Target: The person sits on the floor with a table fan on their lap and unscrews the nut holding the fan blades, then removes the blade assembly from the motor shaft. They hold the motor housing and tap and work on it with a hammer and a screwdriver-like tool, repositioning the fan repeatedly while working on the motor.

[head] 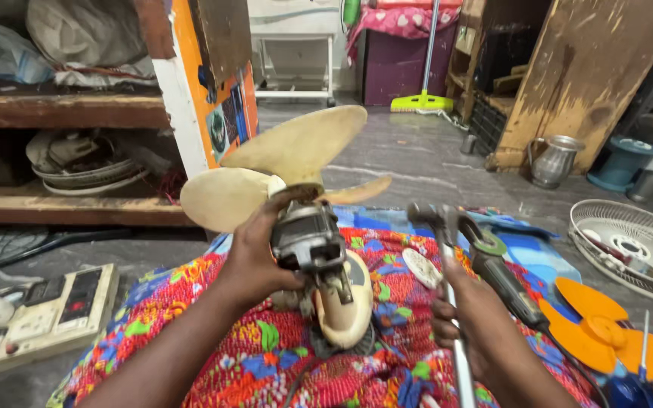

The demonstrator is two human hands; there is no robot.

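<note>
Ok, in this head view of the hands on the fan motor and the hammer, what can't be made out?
- Hammer: head blurred; handle end cut by the bottom edge.
- Fan motor: near side hidden by the left hand.
- Right hand: fingers curl under the handle, so the grip is hidden.
- Orange fan blade: cut by the right edge.
- Angle grinder: lower body behind the right hand.

One head-worn camera looks steeply down and forward, close over the lap, probably seated.
</note>
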